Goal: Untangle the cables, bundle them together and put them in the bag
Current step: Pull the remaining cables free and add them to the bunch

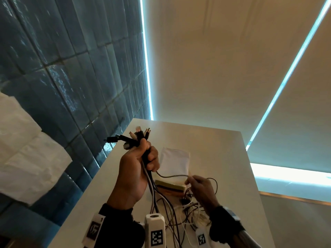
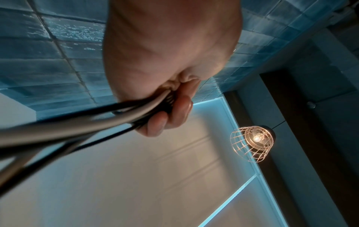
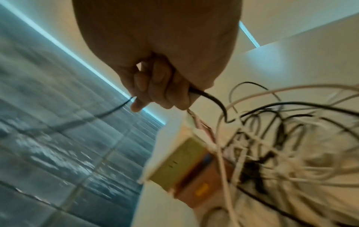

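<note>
Cables gathered in one fist above the table

The cables are grasped by the left hand, plugs fanned upward, tails trailing to a tangle on the white table. The right hand pinches one thin black cable. A white bag lies flat just behind.

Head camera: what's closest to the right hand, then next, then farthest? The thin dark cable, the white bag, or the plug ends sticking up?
1. Thin dark cable: pinched in the right hand itself.
2. White bag: flat on the table, just beyond the hand, up and to its left.
3. Plug ends: fanned out above the left hand, farthest.
</note>
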`<act>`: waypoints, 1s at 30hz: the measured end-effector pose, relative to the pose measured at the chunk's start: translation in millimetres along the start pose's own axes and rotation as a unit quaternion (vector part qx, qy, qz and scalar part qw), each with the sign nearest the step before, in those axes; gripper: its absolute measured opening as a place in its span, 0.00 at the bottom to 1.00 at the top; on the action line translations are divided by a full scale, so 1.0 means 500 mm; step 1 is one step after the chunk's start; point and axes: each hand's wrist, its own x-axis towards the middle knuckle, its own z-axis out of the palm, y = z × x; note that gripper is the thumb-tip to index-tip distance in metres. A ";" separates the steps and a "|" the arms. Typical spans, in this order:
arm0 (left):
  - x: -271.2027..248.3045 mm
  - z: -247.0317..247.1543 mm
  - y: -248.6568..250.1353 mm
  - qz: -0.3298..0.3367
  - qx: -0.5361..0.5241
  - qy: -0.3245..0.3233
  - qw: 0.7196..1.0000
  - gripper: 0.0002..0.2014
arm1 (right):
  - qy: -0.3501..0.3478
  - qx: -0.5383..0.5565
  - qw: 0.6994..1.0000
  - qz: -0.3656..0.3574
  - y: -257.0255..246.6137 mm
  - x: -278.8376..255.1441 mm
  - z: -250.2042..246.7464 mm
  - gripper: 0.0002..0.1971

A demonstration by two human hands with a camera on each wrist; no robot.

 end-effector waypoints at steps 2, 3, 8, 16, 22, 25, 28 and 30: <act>0.004 -0.003 -0.012 -0.011 0.025 0.023 0.999 0.14 | 0.013 0.054 0.998 -0.015 -0.046 0.005 -0.004 0.14; 0.004 -0.001 -0.019 -0.017 0.046 0.033 0.998 0.15 | 0.004 0.083 0.996 -0.034 -0.072 0.003 -0.004 0.14; 0.008 0.005 -0.050 -0.045 0.191 0.068 0.978 0.16 | -0.080 0.135 0.976 -0.154 -0.183 -0.035 0.020 0.14; -0.005 0.011 -0.044 -0.103 -0.063 0.041 0.992 0.16 | -0.223 0.099 0.950 -0.192 -0.216 -0.095 0.039 0.13; -0.001 0.004 -0.031 -0.018 -0.114 0.017 0.993 0.14 | -0.242 0.066 0.962 -0.106 -0.141 -0.072 0.031 0.13; -0.001 -0.008 -0.027 0.009 -0.101 0.005 0.995 0.16 | -0.228 0.058 0.970 -0.069 -0.092 -0.064 0.023 0.15; -0.005 -0.009 -0.035 0.016 -0.099 -0.002 0.995 0.16 | -0.222 0.048 0.973 -0.053 -0.068 -0.056 0.020 0.14; -0.006 -0.008 -0.037 0.020 -0.094 0.000 0.995 0.16 | -0.224 0.051 0.972 -0.046 -0.055 -0.046 0.023 0.14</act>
